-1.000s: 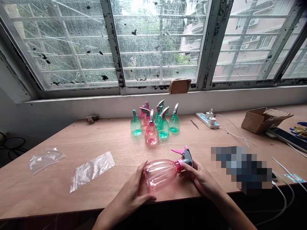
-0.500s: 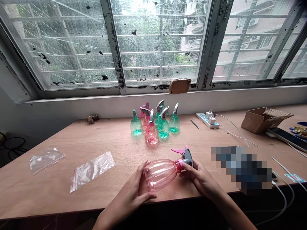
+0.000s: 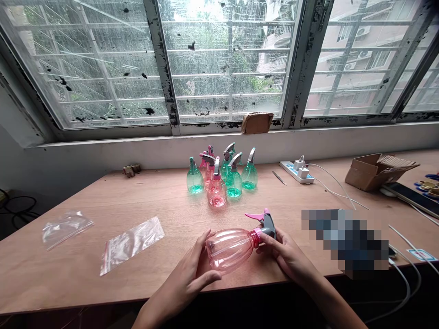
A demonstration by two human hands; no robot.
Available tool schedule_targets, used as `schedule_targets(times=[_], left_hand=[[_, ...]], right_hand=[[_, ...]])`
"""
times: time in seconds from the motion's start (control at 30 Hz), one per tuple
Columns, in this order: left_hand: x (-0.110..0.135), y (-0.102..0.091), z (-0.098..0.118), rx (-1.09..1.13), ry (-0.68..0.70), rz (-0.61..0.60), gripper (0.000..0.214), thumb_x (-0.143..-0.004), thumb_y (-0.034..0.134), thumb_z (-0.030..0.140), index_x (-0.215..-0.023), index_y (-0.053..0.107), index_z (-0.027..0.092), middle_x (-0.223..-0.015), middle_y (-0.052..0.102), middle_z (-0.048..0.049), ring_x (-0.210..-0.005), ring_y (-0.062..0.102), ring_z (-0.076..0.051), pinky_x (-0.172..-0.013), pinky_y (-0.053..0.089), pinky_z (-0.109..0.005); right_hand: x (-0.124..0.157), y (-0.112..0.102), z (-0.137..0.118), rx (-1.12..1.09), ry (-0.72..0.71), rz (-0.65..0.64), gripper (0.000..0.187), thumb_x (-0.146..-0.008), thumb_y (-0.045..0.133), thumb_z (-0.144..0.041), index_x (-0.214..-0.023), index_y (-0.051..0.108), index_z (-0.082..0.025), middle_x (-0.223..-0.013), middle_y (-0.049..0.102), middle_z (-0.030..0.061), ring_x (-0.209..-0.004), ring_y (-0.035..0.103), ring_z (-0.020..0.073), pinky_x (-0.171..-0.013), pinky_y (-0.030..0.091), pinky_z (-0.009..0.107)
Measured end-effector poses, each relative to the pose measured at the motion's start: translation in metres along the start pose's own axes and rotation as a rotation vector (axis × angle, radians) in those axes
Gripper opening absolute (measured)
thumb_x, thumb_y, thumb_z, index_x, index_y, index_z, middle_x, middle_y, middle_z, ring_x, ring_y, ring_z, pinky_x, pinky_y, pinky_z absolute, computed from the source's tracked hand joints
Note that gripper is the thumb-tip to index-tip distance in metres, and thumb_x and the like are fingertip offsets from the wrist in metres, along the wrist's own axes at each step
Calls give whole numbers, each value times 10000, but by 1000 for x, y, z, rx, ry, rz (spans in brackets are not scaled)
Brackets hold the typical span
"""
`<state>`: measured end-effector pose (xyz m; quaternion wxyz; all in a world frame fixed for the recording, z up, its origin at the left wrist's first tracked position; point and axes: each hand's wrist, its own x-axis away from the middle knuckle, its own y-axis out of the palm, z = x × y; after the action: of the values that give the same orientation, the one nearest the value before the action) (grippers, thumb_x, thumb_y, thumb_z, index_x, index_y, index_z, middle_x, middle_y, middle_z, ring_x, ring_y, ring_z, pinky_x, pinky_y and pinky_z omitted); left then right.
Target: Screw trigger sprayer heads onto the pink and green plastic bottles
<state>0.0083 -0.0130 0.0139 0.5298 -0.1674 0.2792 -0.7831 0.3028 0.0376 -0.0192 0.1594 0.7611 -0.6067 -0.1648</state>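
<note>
A pink see-through spray bottle (image 3: 230,248) lies on its side near the front edge of the wooden table (image 3: 164,201). My left hand (image 3: 192,281) is wrapped round its base. At the neck, my right hand (image 3: 286,256) pinches the grey and pink trigger head (image 3: 264,220). Both hands are closed on the bottle.
Several green and pink spray bottles (image 3: 221,176) stand in a group at the table's middle back. Two zip bags (image 3: 132,243) lie to the left. A power strip (image 3: 297,172) with cables, a cardboard box (image 3: 375,170) and a phone (image 3: 409,197) are on the right.
The bottle and my left hand have shifted very slightly; otherwise nothing has moved.
</note>
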Motion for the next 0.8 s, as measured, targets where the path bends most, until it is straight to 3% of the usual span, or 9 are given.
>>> schedule_targets(times=[0.2, 0.33, 0.5, 0.57, 0.8], left_hand=[[-5, 3, 1, -40, 17, 21, 977, -898, 771, 350, -1645, 141, 328, -1742, 235, -91, -1585, 273, -319, -1302, 229, -491], [-2, 2, 1, -49, 4, 16, 1048, -855, 816, 367, -1651, 137, 314, -1743, 229, -104, -1585, 263, -345, -1298, 227, -513], [2, -1, 0, -11, 18, -5, 809, -1012, 579, 525, -1660, 136, 329, -1747, 227, -71, -1582, 275, -338, -1298, 215, -526], [2, -2, 0, -5, 16, 2, 789, -1017, 566, 536, -1658, 154, 327, -1745, 235, -69, -1580, 279, -337, -1299, 214, -522], [-2, 3, 0, -36, 20, 15, 990, -904, 768, 398, -1653, 124, 332, -1740, 243, -88, -1576, 294, -317, -1301, 229, -506]], right_hand=[[0, -2, 2, -1, -7, -8, 321, -796, 897, -414, -973, 759, -184, -868, 730, 28, -768, 643, 154, -715, 564, 285], [0, 0, 1, -1, -7, -3, 327, -790, 900, -421, -964, 758, -184, -866, 725, 27, -760, 637, 154, -708, 561, 287], [1, 2, -2, 17, -8, -2, 315, -793, 894, -431, -935, 758, -185, -836, 717, 18, -736, 626, 149, -709, 554, 285], [1, 2, -2, 20, -8, -5, 312, -792, 894, -431, -929, 759, -186, -835, 720, 18, -736, 627, 150, -711, 554, 286], [1, 0, 0, 11, 5, 9, 335, -790, 895, -432, -964, 758, -181, -867, 733, 36, -771, 647, 171, -725, 559, 307]])
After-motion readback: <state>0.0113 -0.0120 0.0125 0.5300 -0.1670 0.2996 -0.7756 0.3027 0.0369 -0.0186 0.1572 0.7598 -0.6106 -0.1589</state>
